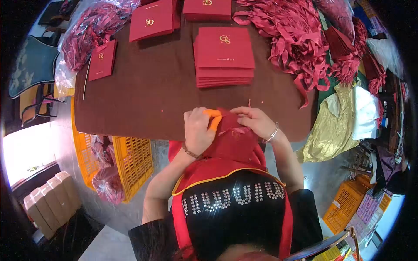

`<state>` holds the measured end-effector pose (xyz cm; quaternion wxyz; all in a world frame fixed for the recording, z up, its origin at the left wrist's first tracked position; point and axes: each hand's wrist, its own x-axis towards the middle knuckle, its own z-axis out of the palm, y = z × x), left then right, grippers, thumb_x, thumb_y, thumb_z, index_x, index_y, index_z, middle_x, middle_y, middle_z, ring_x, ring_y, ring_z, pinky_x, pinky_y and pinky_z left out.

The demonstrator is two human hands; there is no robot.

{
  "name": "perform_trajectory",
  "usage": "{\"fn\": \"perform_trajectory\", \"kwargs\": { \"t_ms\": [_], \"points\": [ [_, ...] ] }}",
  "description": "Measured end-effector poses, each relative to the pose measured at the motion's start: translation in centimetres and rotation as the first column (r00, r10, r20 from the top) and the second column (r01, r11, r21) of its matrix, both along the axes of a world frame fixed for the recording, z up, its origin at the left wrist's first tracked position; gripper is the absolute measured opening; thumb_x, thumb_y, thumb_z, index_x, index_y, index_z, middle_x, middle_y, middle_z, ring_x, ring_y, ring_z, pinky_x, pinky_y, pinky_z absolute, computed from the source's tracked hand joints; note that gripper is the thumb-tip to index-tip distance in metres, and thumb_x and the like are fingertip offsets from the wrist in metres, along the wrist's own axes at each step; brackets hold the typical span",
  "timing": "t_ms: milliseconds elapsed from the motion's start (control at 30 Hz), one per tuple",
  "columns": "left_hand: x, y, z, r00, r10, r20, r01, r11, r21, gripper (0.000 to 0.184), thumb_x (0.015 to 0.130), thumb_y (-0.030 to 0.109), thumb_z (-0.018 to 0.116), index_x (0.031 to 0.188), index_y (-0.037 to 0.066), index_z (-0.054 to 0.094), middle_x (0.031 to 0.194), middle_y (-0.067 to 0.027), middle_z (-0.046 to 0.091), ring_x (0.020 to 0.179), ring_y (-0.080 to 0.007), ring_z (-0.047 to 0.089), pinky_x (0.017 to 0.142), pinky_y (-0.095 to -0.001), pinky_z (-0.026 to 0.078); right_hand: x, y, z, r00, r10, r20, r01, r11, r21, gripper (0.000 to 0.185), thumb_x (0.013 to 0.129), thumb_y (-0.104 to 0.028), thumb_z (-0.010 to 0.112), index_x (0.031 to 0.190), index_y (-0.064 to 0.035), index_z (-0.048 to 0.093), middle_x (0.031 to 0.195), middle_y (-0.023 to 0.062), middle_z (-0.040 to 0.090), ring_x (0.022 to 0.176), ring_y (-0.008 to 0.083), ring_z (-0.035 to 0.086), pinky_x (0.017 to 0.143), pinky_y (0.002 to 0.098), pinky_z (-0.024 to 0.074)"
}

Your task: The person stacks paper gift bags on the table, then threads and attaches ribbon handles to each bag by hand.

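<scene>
My left hand (199, 130) is closed at the near edge of the table, with orange finger covers on its fingers. It grips the left edge of a red paper bag (235, 145) with a small gold print. My right hand (256, 122) has its fingers curled over the bag's upper right edge. A pinkish-red ribbon (226, 130) lies across the bag between both hands; its ends are partly hidden by my fingers. Ahead of my hands lies a stack of flat red paper bags (224, 56) with gold lettering.
More red bag stacks (151, 21) stand at the back. A heap of red ribbons (291, 35) covers the right of the brown tablecloth (143, 95). One bag (102, 60) lies left by plastic-wrapped ribbons (93, 35). Orange crates (133, 167) stand below left; gold wrapping (326, 126) hangs right.
</scene>
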<state>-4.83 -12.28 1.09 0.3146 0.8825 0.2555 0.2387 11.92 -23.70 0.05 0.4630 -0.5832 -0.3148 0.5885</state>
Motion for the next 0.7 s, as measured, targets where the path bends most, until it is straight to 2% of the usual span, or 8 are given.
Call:
{"fn": "perform_trajectory", "kwargs": {
  "t_ms": [67,133,233,300,333,467,600,700],
  "points": [
    [-0.4,0.4,0.2,0.998,0.056,0.042,-0.057,0.998,0.016,0.008,0.074,0.008,0.065,0.082,0.008,0.062,0.073,-0.0076,0.057,0.069,-0.0262,0.053,0.065,-0.0359,0.038,0.3,0.1,0.7,0.998,0.067,0.020,-0.064,0.992,-0.111,0.031,0.084,-0.005,0.047,0.113,0.0018,0.054,0.095,0.0016,0.058,0.085,0.0064,0.051,0.075,0.0206,0.0425],
    [-1.2,1.2,-0.6,0.997,0.068,0.020,-0.066,0.995,-0.076,0.008,0.077,0.004,0.063,0.085,0.005,0.062,0.075,-0.0078,0.060,0.069,-0.0207,0.057,0.063,-0.0318,0.043,0.5,0.2,0.5,0.996,0.074,0.045,-0.069,0.993,-0.100,0.030,0.083,-0.005,0.047,0.111,0.0014,0.055,0.093,0.0016,0.058,0.084,0.0071,0.051,0.074,0.0208,0.0419],
    [-2.2,1.1,-0.4,0.967,0.251,0.046,-0.186,0.817,-0.547,0.009,0.084,0.002,0.058,0.092,-0.001,0.060,0.084,-0.0046,0.062,0.080,-0.0084,0.056,0.070,-0.0219,0.046,0.1,0.2,0.1,0.999,0.036,0.009,-0.035,0.997,-0.072,0.029,0.084,-0.008,0.049,0.111,0.0008,0.055,0.090,0.0013,0.058,0.083,0.0077,0.051,0.074,0.0209,0.0423],
    [-3.1,1.1,-1.2,0.963,0.259,0.070,-0.165,0.777,-0.608,0.010,0.084,0.002,0.057,0.094,-0.001,0.060,0.085,-0.0047,0.062,0.079,-0.0092,0.057,0.070,-0.0223,0.046,-0.1,0.4,0.0,0.979,0.057,0.197,-0.048,0.998,-0.046,0.028,0.085,-0.013,0.052,0.111,-0.0028,0.055,0.079,0.0027,0.061,0.069,0.0069,0.053,0.062,0.0226,0.0436],
    [-3.1,1.3,-1.5,0.958,0.270,0.096,-0.140,0.734,-0.664,0.012,0.084,0.002,0.057,0.095,-0.001,0.059,0.086,-0.0048,0.062,0.078,-0.0100,0.057,0.070,-0.0228,0.046,-0.4,0.8,0.0,0.966,0.063,0.249,-0.052,0.997,-0.048,0.028,0.086,-0.017,0.054,0.111,-0.0048,0.056,0.080,0.0043,0.062,0.072,0.0075,0.056,0.063,0.0234,0.0453],
    [-2.7,2.0,-1.5,0.933,0.319,0.168,-0.120,0.713,-0.691,0.014,0.085,0.003,0.056,0.097,-0.003,0.058,0.086,-0.0057,0.062,0.078,-0.0101,0.058,0.071,-0.0236,0.047,-1.0,1.9,1.6,0.878,0.097,0.468,-0.075,0.995,-0.065,0.029,0.086,-0.025,0.056,0.108,-0.0062,0.058,0.084,0.0078,0.065,0.078,0.0125,0.060,0.071,0.0272,0.0475],
    [-2.4,3.3,-4.1,0.833,0.432,0.345,-0.094,0.725,-0.682,0.015,0.083,0.003,0.058,0.098,-0.001,0.060,0.086,-0.0078,0.064,0.077,-0.0110,0.059,0.070,-0.0248,0.048,-2.0,3.4,2.5,0.824,0.182,0.537,-0.109,0.980,-0.165,0.029,0.086,-0.022,0.058,0.106,-0.0014,0.058,0.089,0.0064,0.063,0.080,0.0112,0.057,0.072,0.0257,0.0466],
    [-2.9,3.3,-4.5,0.884,0.320,0.340,-0.148,0.882,-0.447,0.014,0.079,0.004,0.061,0.093,0.001,0.062,0.085,-0.0116,0.063,0.075,-0.0182,0.062,0.066,-0.0275,0.048,-2.1,2.9,0.9,0.890,0.162,0.427,-0.070,0.972,-0.224,0.028,0.086,-0.017,0.059,0.107,-0.0004,0.057,0.090,0.0052,0.062,0.083,0.0095,0.056,0.074,0.0232,0.0456]
  ]
}}
